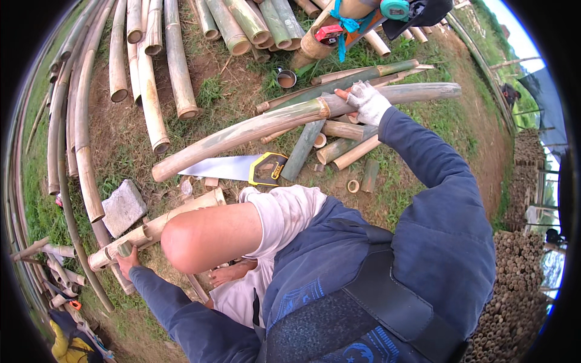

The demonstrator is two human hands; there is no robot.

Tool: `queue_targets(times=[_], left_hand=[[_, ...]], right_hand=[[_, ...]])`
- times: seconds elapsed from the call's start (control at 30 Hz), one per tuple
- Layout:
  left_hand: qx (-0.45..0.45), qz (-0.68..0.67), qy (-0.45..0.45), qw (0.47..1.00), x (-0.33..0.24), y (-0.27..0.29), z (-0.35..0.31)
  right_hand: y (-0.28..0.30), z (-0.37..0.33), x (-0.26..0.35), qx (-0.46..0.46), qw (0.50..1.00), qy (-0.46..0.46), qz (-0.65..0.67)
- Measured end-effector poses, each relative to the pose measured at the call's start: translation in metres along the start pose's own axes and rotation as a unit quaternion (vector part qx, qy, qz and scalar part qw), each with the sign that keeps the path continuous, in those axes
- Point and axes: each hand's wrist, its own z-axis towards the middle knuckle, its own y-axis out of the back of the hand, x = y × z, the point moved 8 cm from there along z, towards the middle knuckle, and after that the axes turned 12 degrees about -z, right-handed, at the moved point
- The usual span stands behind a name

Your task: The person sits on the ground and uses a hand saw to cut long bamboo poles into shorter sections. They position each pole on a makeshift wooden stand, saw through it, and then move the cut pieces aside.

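Note:
My right hand (368,103), in a white work glove with bare fingertips, wraps round a long bamboo pole (260,128). The pole slants across the ground in front of me, over several shorter cut pieces. At the lower left my bare left hand (128,260) is closed on a short bamboo piece (124,248), against a thick notched bamboo length (172,221); its fingers are partly hidden. Between my knee and the long pole lies a hand saw (227,168) with a yellow and black handle, its blade pointing left.
A pale stone block (123,207) sits beside the notched length. Long bamboo poles (177,60) lie at the upper left. A metal cup (285,78) holds brown liquid. Near an upright bamboo post are a red tape measure (328,34) and blue cloth (349,24). Stacked bamboo (514,296) stands right.

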Motion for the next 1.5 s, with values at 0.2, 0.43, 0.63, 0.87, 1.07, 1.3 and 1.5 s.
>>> queue_targets(times=[0.2,0.43,0.63,0.87,1.07,1.3,1.5], left_hand=[[-0.019,0.004,-0.01,1.0,0.0,0.001,-0.001],[-0.019,-0.005,-0.006,1.0,-0.005,0.001,-0.005],[-0.018,0.006,-0.005,1.0,-0.004,0.003,-0.007],[-0.025,-0.03,0.004,0.999,-0.001,0.0,-0.006],[-0.013,-0.028,-0.002,1.0,-0.01,0.005,-0.017],[0.005,-0.079,-0.034,0.996,-0.035,0.07,-0.058],[-0.054,-0.143,-0.107,0.982,-0.039,0.246,-0.132]], right_hand=[[-0.058,-0.057,-0.163,0.153,0.941,-0.252,-0.168],[-0.134,-0.063,-0.099,0.364,0.904,-0.222,-0.019],[-0.229,-0.022,0.11,0.267,0.831,-0.357,0.332],[-0.205,-0.01,0.167,0.266,0.766,-0.381,0.444],[-0.009,0.067,0.216,0.212,0.916,-0.134,0.312],[0.278,0.141,0.272,-0.147,0.697,0.071,0.698],[0.327,0.158,0.528,0.029,0.632,0.314,0.708]])
